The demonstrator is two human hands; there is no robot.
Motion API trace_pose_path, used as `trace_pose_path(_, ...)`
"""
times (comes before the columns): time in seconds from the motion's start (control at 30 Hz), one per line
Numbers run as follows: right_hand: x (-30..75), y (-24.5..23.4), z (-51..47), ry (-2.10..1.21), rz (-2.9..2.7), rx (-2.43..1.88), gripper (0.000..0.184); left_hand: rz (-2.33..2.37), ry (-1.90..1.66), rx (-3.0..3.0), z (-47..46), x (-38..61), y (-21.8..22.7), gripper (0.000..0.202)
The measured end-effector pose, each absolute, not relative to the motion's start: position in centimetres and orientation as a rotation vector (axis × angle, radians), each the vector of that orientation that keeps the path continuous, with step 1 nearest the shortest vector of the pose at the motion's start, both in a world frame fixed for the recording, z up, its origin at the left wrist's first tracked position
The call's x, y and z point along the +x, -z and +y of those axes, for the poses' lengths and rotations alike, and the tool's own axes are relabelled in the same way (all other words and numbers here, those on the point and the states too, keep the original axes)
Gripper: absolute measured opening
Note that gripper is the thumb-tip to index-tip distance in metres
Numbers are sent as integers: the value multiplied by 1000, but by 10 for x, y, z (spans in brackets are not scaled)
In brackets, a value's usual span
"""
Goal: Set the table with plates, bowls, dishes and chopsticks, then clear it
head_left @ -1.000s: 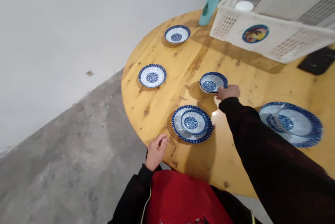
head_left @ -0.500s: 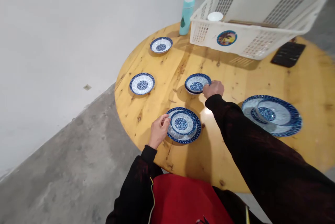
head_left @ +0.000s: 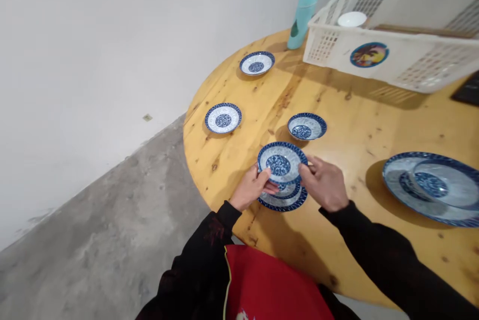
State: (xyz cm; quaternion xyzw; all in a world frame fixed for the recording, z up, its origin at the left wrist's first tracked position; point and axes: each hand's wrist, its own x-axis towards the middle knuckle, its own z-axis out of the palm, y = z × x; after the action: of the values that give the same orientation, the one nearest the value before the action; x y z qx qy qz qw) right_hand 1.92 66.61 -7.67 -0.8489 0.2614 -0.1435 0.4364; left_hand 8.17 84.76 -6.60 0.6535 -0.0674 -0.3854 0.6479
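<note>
Hands [head_left: 251,186] [head_left: 324,183] on dish [head_left: 282,161] above wooden table [head_left: 374,130]

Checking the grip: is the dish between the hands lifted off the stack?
Lifted: the left hand and right hand hold the blue-rimmed dish tilted above the plate beneath.

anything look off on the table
The shallow dish on the large blue-rimmed platter at the right looks odd: it sits off-centre, shifted toward the platter's right side instead of nesting in the middle.
</note>
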Motion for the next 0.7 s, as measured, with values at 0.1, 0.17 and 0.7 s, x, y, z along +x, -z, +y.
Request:
trace_pose_path(0.1,0,88,704,359,630,-2185,26,-117,922,1498,880,71,74,43)
trace_pose_path(0.17,-7,98,732,380,630,-2188,34,-113,918,1518,908,65,81,42)
trace_pose_path(0.7,50,123,996,105,386,-1978,25,12,744,1867,1173,97,90,33)
